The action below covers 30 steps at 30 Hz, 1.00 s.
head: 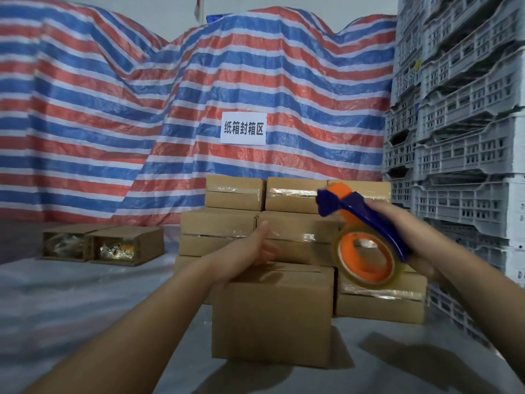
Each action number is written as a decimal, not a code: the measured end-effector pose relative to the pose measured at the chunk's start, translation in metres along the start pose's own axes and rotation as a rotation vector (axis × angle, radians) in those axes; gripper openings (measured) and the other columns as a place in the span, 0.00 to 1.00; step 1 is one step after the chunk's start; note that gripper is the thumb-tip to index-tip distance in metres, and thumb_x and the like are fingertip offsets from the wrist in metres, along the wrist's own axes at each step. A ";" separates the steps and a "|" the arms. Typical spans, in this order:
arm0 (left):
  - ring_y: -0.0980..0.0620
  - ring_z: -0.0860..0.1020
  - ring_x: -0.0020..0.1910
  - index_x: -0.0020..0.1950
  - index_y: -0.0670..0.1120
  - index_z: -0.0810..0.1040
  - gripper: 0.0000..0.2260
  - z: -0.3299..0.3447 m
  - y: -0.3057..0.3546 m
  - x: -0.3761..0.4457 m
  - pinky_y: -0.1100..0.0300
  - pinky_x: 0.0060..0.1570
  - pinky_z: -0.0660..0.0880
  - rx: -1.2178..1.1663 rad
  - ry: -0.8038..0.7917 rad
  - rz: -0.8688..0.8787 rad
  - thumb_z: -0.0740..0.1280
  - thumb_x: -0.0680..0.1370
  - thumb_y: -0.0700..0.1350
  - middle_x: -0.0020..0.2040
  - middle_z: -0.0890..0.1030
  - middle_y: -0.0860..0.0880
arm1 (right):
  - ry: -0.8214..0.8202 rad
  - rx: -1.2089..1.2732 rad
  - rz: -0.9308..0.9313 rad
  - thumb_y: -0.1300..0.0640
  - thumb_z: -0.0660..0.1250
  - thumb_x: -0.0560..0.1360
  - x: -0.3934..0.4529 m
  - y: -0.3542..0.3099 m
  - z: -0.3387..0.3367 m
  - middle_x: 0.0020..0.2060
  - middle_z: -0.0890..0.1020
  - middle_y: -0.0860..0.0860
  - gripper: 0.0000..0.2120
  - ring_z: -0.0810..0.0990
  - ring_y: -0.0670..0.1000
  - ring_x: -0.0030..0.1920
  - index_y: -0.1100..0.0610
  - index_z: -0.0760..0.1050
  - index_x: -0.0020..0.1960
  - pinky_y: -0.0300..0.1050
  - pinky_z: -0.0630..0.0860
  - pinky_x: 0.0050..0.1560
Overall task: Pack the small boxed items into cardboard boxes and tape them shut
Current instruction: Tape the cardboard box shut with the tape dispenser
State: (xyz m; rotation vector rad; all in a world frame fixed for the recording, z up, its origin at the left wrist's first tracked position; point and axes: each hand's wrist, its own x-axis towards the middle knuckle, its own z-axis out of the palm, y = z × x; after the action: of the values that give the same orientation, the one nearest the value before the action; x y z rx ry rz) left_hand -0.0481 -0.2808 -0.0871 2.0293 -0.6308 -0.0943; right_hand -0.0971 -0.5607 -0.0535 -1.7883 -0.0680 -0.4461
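Striped red, white and blue tarpaulin hangs behind your grey plastic-covered worktop (85, 294). Your plain brown cardboard box (272, 317) sits at lower centre, its top seam running left to right. Your left hand (252, 248) rests on the lid with fingers straight. Your right hand (409, 237) grips the blue-and-orange tape dispenser (366, 237), above the box's right end, nearer to begin taping there.

A plastic-sheeted floor (85, 294) carries a closed cardboard box (272, 317), stacked taped boxes (227, 231), and two open boxes (102, 244).
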 end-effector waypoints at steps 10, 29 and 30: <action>0.52 0.79 0.59 0.61 0.44 0.79 0.31 -0.012 -0.014 0.013 0.52 0.69 0.62 -0.469 0.087 -0.024 0.43 0.83 0.62 0.54 0.85 0.49 | -0.382 -0.195 0.044 0.36 0.72 0.68 0.050 -0.037 0.066 0.44 0.87 0.60 0.31 0.85 0.53 0.36 0.60 0.79 0.58 0.42 0.81 0.35; 0.51 0.82 0.48 0.55 0.45 0.79 0.06 -0.005 0.000 0.015 0.53 0.65 0.63 -0.581 0.266 -0.120 0.66 0.79 0.44 0.42 0.84 0.51 | -0.451 -0.234 0.008 0.34 0.71 0.66 0.063 -0.031 0.064 0.43 0.86 0.60 0.35 0.84 0.53 0.35 0.61 0.79 0.59 0.42 0.81 0.36; 0.51 0.82 0.47 0.53 0.46 0.79 0.05 -0.004 0.001 0.015 0.54 0.63 0.64 -0.584 0.273 -0.134 0.66 0.80 0.44 0.41 0.84 0.50 | -0.453 -0.241 0.006 0.34 0.71 0.65 0.064 -0.031 0.064 0.42 0.86 0.60 0.35 0.84 0.53 0.35 0.60 0.79 0.59 0.42 0.81 0.35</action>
State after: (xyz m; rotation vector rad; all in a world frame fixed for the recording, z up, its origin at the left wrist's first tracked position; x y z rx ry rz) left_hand -0.0345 -0.2850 -0.0814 1.4794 -0.2510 -0.0685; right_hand -0.0302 -0.5038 -0.0160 -2.0987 -0.3377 -0.0367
